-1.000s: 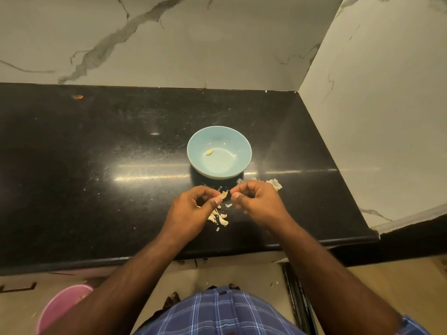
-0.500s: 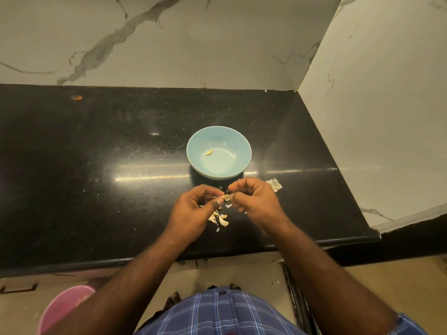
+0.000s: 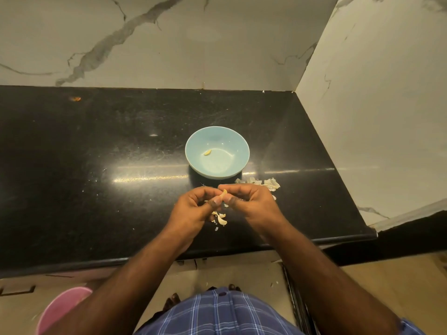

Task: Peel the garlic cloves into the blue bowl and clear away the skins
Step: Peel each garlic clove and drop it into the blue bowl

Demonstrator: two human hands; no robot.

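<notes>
A light blue bowl [image 3: 217,152] stands on the black counter [image 3: 96,180] with one peeled garlic clove [image 3: 207,152] inside. Just in front of it, my left hand [image 3: 193,209] and my right hand [image 3: 249,201] meet, both pinching a small garlic clove [image 3: 224,193] between thumbs and fingertips. Below the hands, several garlic pieces and skin scraps [image 3: 220,218] lie on the counter. A heap of papery white skins [image 3: 264,184] sits to the right of the bowl, partly behind my right hand.
Marble walls [image 3: 375,105] close the counter at the back and the right. The counter's front edge [image 3: 72,265] runs below my forearms. A pink bucket [image 3: 60,308] stands on the floor at lower left. Small crumbs dot the counter.
The hands stay together in front of the bowl; the fingers have shifted slightly on the clove, which now sticks up between the fingertips.
</notes>
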